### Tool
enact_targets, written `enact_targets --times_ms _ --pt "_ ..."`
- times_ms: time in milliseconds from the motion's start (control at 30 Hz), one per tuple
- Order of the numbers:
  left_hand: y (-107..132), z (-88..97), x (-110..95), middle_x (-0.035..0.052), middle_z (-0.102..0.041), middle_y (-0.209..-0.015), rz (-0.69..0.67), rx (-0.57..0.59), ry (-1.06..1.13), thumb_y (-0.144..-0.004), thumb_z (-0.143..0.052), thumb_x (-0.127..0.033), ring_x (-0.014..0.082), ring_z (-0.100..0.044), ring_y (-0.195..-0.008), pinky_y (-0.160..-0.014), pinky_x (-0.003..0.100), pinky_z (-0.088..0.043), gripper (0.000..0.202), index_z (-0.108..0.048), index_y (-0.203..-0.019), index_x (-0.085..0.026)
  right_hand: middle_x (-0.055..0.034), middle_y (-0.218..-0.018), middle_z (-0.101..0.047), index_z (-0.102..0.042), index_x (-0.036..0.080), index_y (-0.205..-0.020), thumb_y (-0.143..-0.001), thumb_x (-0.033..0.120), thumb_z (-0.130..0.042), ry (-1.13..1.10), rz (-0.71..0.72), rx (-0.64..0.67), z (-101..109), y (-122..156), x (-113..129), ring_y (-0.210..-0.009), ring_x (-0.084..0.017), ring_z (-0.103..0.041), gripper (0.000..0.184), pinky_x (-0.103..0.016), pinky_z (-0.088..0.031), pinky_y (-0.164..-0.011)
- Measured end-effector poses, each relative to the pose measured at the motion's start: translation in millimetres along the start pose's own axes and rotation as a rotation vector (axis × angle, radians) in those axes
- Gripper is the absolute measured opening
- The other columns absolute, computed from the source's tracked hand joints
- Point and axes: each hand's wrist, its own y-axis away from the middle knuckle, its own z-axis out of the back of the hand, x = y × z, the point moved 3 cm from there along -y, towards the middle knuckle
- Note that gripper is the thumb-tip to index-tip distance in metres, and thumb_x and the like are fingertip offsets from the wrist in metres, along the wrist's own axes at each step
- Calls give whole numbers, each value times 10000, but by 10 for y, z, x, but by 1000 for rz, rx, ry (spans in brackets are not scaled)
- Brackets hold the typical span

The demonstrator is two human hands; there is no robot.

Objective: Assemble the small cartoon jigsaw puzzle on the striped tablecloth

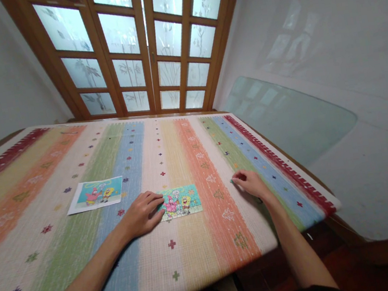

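Observation:
A cartoon jigsaw puzzle (184, 200) lies on the striped tablecloth, its pieces joined in a rectangle with pink and yellow characters on teal. My left hand (145, 213) rests over its left edge, fingers stretched out and touching it, so part of that edge is hidden. To the right of the puzzle, my right hand (250, 183) is closed in a pinch near the tablecloth. A small teal puzzle piece (231, 181) shows at its fingertips. Left of the puzzle lies a printed picture (101, 194) on white paper with the same cartoon characters.
The striped tablecloth (191, 250) covers a table whose front edge is close to my body. A glass-paned wooden double door (151, 74) stands beyond the far edge. A white wall (332, 71) and a pale green panel (292, 118) are at the right.

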Motion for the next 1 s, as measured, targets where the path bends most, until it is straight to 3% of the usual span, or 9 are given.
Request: enact_targets --times_ms 233,433,600,1000 --pt "-5 4 -7 108 -750 -1092 11 4 7 -990 -585 -253 251 -672 -996 -888 429 -557 218 -712 -1157 -196 -57 -730 -730 -709 170 -859 -775 405 -723 -512 61 287 -402 -63 580 -604 -158 -639 251 -286 -488 -589" --pt "-10 13 -17 117 -749 -1084 27 10 11 -995 -573 -266 254 -666 -997 -897 443 -561 229 -723 -1151 -193 -16 -666 -693 -734 157 -932 -798 440 -762 -632 30 524 -570 -87 964 -479 -103 -543 315 -239 -418 -460" --pt "-11 14 -15 117 -750 -1086 35 21 10 -996 -569 -268 257 -666 -998 -896 445 -559 233 -728 -1149 -193 -26 -711 -695 -730 151 -917 -807 387 -759 -636 77 534 -642 -139 1077 -549 -122 -580 263 -244 -451 -494" --pt "-7 0 -14 113 -749 -1093 14 11 5 -992 -586 -251 258 -666 -998 -894 430 -547 213 -714 -1149 -184 -16 -718 -685 -736 143 -858 -822 241 -695 -492 177 425 -888 -154 1080 -630 -135 -570 112 -252 -435 -604"
